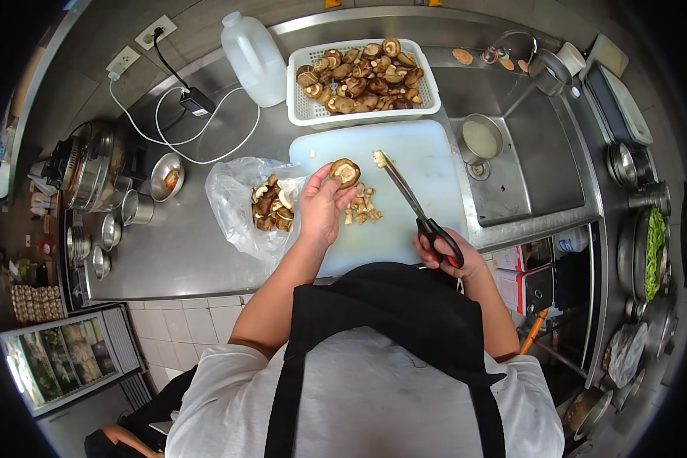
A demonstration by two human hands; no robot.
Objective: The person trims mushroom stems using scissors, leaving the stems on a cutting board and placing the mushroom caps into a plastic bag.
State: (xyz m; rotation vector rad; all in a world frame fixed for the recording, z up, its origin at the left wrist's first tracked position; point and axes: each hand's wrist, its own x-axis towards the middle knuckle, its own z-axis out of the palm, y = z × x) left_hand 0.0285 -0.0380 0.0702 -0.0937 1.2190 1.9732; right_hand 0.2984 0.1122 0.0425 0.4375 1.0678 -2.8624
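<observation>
Gripping a shiitake mushroom (345,173) between thumb and fingers, gill side showing, your left hand (322,202) is over the left part of the pale cutting board (412,221). Your right hand (452,256) is closed around the black-and-red handles of the scissors (407,191), whose blades angle toward 11 o'clock, with a pale stem piece (380,159) at their tips. Just beside your left fingers, near the board's middle, lies a small pile of cut stems (364,206). From the board, a clear plastic bag (225,195) sits on the steel bench (156,256) at 9 o'clock, opened around dark mushroom caps (271,208). At 12 o'clock, a white perforated basket (301,114) holds many whole shiitakes (366,76). A translucent jug (258,65) stands at 11 o'clock, just beside the basket, and a small metal bowl (162,166) is at 9 o'clock, beyond the bag. Between 2 and 3 o'clock is the sink (542,160), with a pot (481,137) of cloudy liquid at its near left side.
</observation>
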